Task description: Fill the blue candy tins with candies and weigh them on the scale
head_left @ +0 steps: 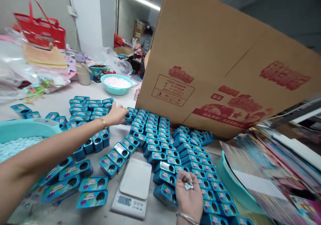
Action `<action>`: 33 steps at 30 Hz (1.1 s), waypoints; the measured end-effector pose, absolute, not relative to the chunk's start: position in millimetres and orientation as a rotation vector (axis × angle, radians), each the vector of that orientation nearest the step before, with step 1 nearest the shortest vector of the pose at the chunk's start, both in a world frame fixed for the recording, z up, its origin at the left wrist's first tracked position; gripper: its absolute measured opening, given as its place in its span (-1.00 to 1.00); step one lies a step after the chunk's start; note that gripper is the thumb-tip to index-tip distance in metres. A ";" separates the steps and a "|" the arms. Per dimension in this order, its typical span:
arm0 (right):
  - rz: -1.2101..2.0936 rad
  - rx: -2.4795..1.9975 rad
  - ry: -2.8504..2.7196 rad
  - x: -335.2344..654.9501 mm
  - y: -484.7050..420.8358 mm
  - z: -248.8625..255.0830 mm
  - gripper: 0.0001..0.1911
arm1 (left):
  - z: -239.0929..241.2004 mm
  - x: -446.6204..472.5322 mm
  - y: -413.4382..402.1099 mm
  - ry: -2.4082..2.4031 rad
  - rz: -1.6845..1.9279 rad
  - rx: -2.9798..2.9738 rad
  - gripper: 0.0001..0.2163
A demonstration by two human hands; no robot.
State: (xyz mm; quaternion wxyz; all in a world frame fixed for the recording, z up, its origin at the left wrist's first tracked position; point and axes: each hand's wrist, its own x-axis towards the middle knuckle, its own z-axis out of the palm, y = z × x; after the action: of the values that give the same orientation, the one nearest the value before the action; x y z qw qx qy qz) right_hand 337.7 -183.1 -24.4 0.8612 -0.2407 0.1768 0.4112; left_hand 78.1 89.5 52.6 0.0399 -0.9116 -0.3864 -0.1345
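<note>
My left hand (117,114) reaches across the table to a gap between groups of small blue tins. Its fingers point away and down beside a few tins (130,114), and their tips are hidden, so any grip is unclear. Palm up at the lower right, my right hand (189,195) is cupped around several small pale pellets (188,185). Rows of blue tins (153,141) with round dark holes in their tops stand beside and beyond it. Between my arms sits a white digital scale (135,178) with nothing on its plate.
A large cardboard box (213,61) leans behind the tins. A teal basin (30,128) of pale blue pellets stands left, and a smaller bowl (116,86) of pale pellets farther back. Stacked printed sheets (253,171) lie right. Another person (145,42) sits in the background.
</note>
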 end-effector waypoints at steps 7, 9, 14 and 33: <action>0.873 -0.501 0.337 338.4 -194.0 -24.7 -0.79 | 38.3 89.0 96.0 -1.158 -0.435 -2.824 -0.62; 0.878 -0.501 0.344 339.2 -193.1 -28.0 -0.79 | 46.4 77.8 76.3 -1.113 -0.442 -2.852 -0.53; 0.976 -0.485 0.298 328.5 -178.7 -36.2 -0.76 | 14.4 23.3 -32.4 -0.916 -0.420 -2.946 -0.50; 1.053 -0.490 0.118 305.9 -185.5 -31.6 -0.79 | -105.8 -43.6 -162.7 -1.075 -1.054 -2.888 -0.62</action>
State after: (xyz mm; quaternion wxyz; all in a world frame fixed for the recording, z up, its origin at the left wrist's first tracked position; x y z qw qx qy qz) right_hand 305.9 -185.5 -31.6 0.8343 -0.2315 0.0559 0.4973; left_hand -43.6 -162.7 -105.8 -0.0575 -0.8853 -0.3294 -0.3232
